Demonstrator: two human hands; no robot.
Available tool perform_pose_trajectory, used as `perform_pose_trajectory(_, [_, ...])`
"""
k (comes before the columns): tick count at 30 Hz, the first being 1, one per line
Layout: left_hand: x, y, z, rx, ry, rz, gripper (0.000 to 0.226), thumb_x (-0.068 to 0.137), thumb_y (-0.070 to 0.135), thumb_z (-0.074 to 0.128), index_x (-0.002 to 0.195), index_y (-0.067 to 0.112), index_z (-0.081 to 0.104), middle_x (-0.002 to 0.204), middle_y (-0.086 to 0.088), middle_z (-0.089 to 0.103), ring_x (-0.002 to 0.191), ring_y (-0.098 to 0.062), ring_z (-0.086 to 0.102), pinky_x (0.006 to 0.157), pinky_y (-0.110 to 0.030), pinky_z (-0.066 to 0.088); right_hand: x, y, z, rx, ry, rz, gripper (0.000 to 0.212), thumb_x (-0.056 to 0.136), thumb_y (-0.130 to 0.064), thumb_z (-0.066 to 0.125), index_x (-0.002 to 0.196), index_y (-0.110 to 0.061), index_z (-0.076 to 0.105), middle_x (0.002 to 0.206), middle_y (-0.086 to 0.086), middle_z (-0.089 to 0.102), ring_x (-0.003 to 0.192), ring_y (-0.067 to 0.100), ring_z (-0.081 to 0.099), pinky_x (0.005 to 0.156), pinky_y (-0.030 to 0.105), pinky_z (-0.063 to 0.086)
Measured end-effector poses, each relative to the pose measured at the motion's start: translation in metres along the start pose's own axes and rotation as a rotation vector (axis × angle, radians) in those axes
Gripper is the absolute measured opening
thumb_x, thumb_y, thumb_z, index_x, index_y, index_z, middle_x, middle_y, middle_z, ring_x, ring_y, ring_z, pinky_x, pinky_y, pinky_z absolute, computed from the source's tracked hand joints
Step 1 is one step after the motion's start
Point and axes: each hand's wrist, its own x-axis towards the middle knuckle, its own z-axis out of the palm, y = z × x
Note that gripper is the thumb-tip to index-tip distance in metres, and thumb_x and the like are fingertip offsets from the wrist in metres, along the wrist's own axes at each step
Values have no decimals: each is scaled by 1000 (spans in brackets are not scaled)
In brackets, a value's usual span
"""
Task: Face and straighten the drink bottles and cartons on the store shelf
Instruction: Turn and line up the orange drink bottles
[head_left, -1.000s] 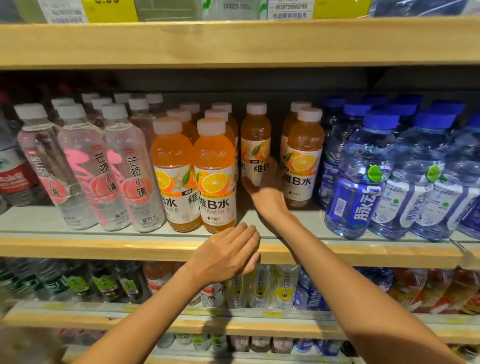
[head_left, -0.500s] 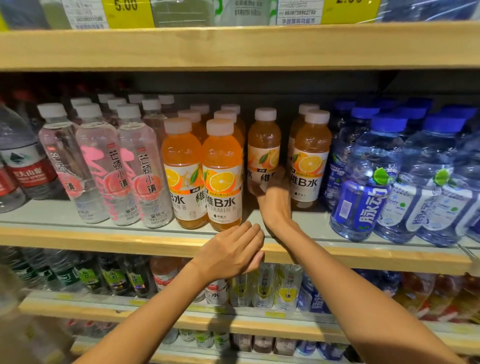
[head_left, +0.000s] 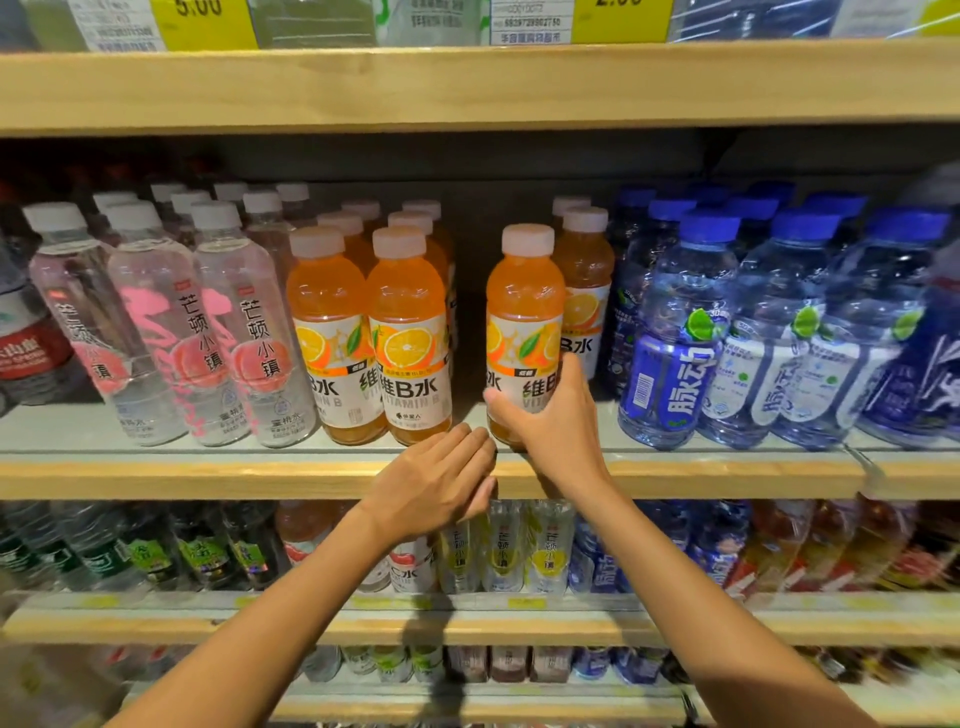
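Note:
My right hand (head_left: 551, 422) grips the lower part of an orange vitamin drink bottle (head_left: 524, 306) that stands upright near the front of the middle shelf (head_left: 208, 475), its label facing out. A dark gap separates it from two more orange bottles (head_left: 408, 332) at the front on its left. Another orange bottle (head_left: 587, 270) stands just behind on its right. My left hand (head_left: 436, 480) rests with relaxed fingers on the shelf's wooden front edge and holds nothing.
Clear bottles with pink labels (head_left: 244, 322) fill the shelf's left part. Blue-capped water bottles (head_left: 680, 327) crowd the right. A wooden shelf (head_left: 467, 83) with price tags runs close overhead. Lower shelves (head_left: 519, 618) hold several more drinks.
My right hand reached to a bottle deep on the shelf, gripped it and drew it forward to the front row. The left hand stayed on the shelf edge.

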Motion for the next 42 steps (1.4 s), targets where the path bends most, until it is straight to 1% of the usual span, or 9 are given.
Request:
perform_pose_trajectory(5, [4, 0, -7, -58, -42, -48, 33, 93, 24, 47, 97, -1, 68, 96, -17, 68, 83, -29, 65, 69, -37, 55, 8, -2, 6, 87, -11, 9, 58, 70, -41, 80, 107, -18, 43, 103, 0, 62, 98, 20, 61, 84, 43, 53])
perform_pose_trajectory(12, [14, 7, -29, -362, -148, -368, 34, 95, 30, 41, 101, 4, 63, 95, -9, 65, 81, -23, 62, 61, -35, 51, -7, 1, -8, 186, 59, -92, 61, 65, -31, 84, 110, -23, 44, 91, -18, 57, 79, -12, 57, 64, 0, 43])
perform_pose_trajectory(17, [52, 8, -50, -1052, 209, -1087, 25, 101, 21, 44, 113, 8, 61, 97, -3, 69, 85, -13, 66, 75, -28, 55, -23, -4, -20, 282, -34, -51, 67, 58, -48, 79, 113, -22, 51, 96, -15, 65, 88, -2, 64, 73, 19, 53])
perform_pose_trajectory(19, [75, 4, -62, -1400, 311, -1189, 35, 100, 30, 41, 117, 6, 60, 104, -7, 70, 92, -16, 68, 77, -26, 55, -28, -8, -23, 278, -89, -38, 70, 53, -53, 74, 112, -22, 52, 97, -10, 67, 89, 6, 66, 77, 32, 56])
perform_pose_trajectory(24, [110, 0, -82, -1601, 344, -1198, 47, 76, 51, 59, 110, 19, 59, 103, -5, 70, 95, -18, 70, 78, -30, 57, -41, -17, -25, 200, -166, -43, 63, 45, -54, 67, 102, -33, 49, 89, -11, 66, 84, 8, 65, 73, 35, 57])
perform_pose_trajectory(30, [121, 1, -85, -1547, 371, -1202, 19, 76, 22, 77, 90, 20, 64, 78, 5, 71, 79, -15, 71, 68, -28, 56, -49, -16, -30, 137, -166, -66, 61, 47, -57, 65, 98, -32, 45, 89, -7, 65, 84, 13, 63, 68, 30, 53])
perform_pose_trajectory(35, [118, -8, -81, -1991, 266, -1199, 50, 51, 28, 80, 97, 13, 66, 95, -11, 70, 81, -26, 67, 76, -39, 56, -43, 1, -42, 812, -573, 145, 88, 51, -57, 84, 122, -16, 53, 108, 7, 71, 95, 22, 69, 83, 36, 54])
perform_pose_trajectory(39, [117, -17, -76, -2488, 217, -934, 58, 50, 28, 88, 101, 10, 68, 97, -9, 67, 78, -24, 67, 72, -35, 55, -44, 7, -48, 1141, -1016, 213, 86, 66, -56, 78, 127, -3, 51, 105, 19, 66, 89, 30, 67, 89, 45, 52])
perform_pose_trajectory(42, [122, -18, -74, -2681, 143, -732, 58, 58, 28, 84, 107, 9, 59, 96, -8, 65, 78, -23, 66, 75, -33, 55, -49, -3, -44, 1218, -1153, 219, 83, 65, -47, 82, 126, -4, 46, 102, 15, 64, 88, 26, 66, 86, 44, 54])
